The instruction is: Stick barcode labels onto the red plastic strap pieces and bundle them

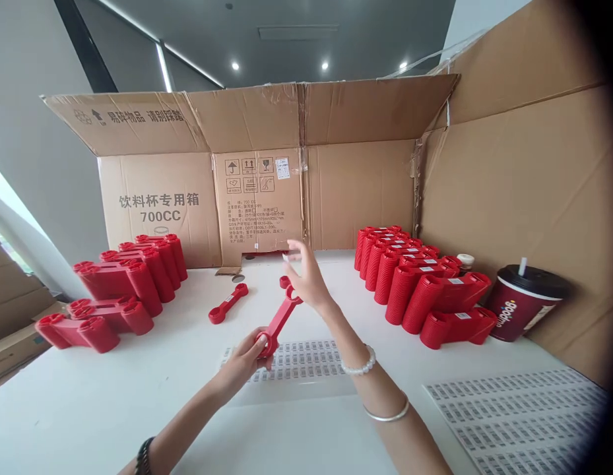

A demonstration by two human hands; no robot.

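Left hand (241,363) clenches a red plastic dumbbell-shaped piece (279,323) by its lower ring, raised over a sheet of barcode labels (296,359).

A firm hold on the ring leaves the shaft and upper end free and steady. The right hand (306,277) stands open, fingers spread, at the upper end; whether it touches, I cannot tell. Its wrist bends back, the forearm reaching up from the lower right, while the left forearm angles in from the lower left. A second red piece (228,303) lies on the white table (138,396) just beyond.
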